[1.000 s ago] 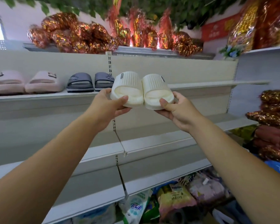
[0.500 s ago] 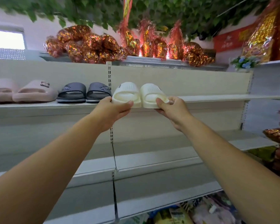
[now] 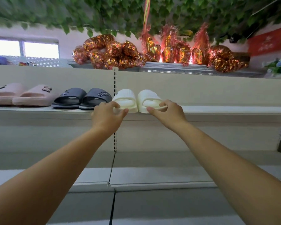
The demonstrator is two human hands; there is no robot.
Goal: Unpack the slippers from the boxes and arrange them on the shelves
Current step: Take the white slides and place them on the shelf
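White slippers (image 3: 126,95) on shelf (image 3: 225,109), grey slippers (image 3: 96,95) just beside, pink pair (image 3: 31,96) beyond

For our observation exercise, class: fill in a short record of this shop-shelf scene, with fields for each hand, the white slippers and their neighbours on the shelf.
Left grip: pinches the heel of the left white slipper
Right grip: pinches the heel of the right white slipper
Position: both side by side, touching, toes towards the back, on the shelf
Neighbours: grey pair directly left, pink pair beyond it
Above: foil-wrapped bundles on top
Stage: set down, not yet released
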